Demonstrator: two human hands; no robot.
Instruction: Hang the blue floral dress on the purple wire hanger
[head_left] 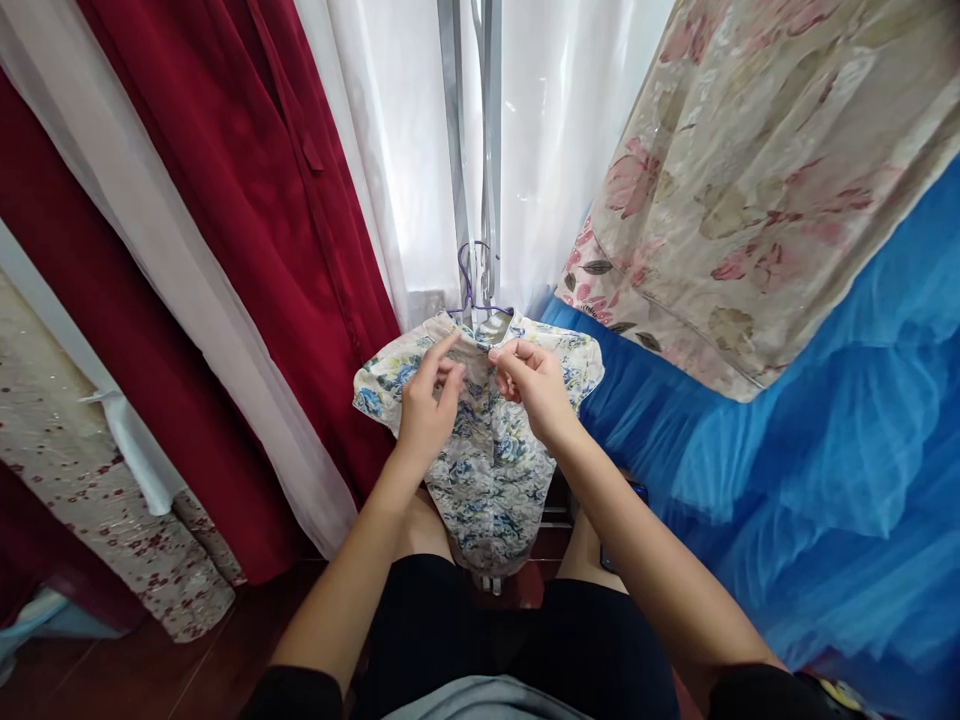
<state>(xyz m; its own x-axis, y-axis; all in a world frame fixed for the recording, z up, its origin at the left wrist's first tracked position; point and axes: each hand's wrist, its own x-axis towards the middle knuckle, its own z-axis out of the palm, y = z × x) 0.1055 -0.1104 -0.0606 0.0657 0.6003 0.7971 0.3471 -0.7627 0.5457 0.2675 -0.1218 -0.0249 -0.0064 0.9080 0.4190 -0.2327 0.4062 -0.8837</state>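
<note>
A short-sleeved shirt (pixel 491 480) with a blue and yellow floral print on pale cloth hangs upright in front of me on a purple hanger (pixel 466 275). My left hand (pixel 433 392) is at the left side of its collar, index finger stretched out and thumb apart from it. The fingers of my right hand (pixel 529 378) are pinched together at the front of the collar, beside the neck opening. They grip the edge of the shirt there. Whether a button or fastener lies under those fingertips is too small to tell.
A grey metal pole (pixel 452 120) rises behind the hanger before a white curtain (pixel 390 130). Red drapes (pixel 247 200) hang at left. To the right are a floral cloth (pixel 720 220) and blue pleated fabric (pixel 810 430). My legs (pixel 420 620) flank the shirt.
</note>
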